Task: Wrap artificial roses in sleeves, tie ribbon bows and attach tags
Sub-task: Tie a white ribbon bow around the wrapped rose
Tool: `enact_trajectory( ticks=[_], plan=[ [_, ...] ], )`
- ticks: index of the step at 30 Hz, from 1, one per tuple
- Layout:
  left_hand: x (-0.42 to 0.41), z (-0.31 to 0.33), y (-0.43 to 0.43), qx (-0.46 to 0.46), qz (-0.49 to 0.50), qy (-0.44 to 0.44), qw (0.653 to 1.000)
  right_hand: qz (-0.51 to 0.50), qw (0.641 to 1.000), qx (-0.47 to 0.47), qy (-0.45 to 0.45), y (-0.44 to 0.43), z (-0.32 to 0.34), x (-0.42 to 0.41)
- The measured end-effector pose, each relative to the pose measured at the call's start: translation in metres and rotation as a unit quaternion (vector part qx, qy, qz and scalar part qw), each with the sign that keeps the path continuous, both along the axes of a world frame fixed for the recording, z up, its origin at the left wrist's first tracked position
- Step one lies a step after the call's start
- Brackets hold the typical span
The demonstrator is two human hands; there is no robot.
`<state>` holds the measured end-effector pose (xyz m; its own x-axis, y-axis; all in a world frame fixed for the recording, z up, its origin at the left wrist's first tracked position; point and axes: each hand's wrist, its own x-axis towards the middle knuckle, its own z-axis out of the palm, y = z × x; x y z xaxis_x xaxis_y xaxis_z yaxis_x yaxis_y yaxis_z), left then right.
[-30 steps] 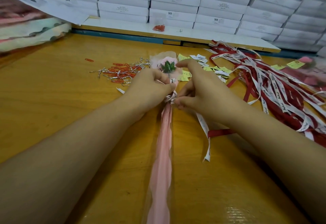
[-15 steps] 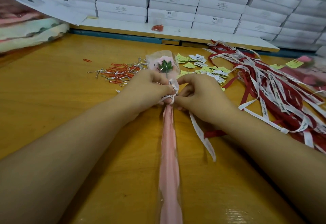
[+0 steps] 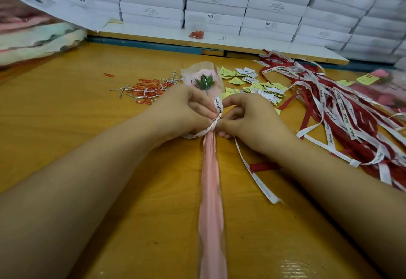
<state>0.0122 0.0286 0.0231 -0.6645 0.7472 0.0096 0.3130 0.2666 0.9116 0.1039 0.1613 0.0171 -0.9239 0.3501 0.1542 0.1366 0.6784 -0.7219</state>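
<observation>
A pink artificial rose with green sepals lies in a clear sleeve with a pink lining, stem toward me on the wooden table. A white printed ribbon is wound round the sleeve's neck, with a loop standing up. My left hand pinches the ribbon and the neck from the left. My right hand pinches the ribbon from the right. One ribbon tail trails toward me on the table.
Red and white ribbons lie heaped at the right, yellow and white tags behind my hands, orange paper clips and silver twist ties at the left. White boxes are stacked along the back. Another wrapped rose lies far right.
The ribbon loop has risen higher above the neck between my two hands. My right hand's fingers have curled in closer to the knot. The rose has stayed in place.
</observation>
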Motion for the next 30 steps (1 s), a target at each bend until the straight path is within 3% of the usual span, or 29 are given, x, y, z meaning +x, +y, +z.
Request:
enact_trajectory(
  ticks=[8, 15, 23, 30],
  plan=[
    [0.004, 0.001, -0.001, -0.008, 0.017, 0.058, 0.998, 0.008, 0.999, -0.053, 0.001, 0.0, 0.001, 0.003],
    [0.005, 0.001, 0.001, -0.007, 0.02, 0.086, 0.996, 0.023, 0.964, -0.26, -0.043, 0.005, 0.009, 0.002],
    [0.007, -0.007, 0.008, -0.005, 0.013, 0.076, 0.997, -0.052, 0.963, -0.264, -0.011, 0.008, 0.003, 0.003],
    [-0.002, -0.008, 0.007, -0.039, 0.083, 0.112, 0.99, -0.089, 0.971, -0.223, -0.012, 0.009, 0.003, -0.001]
  ],
)
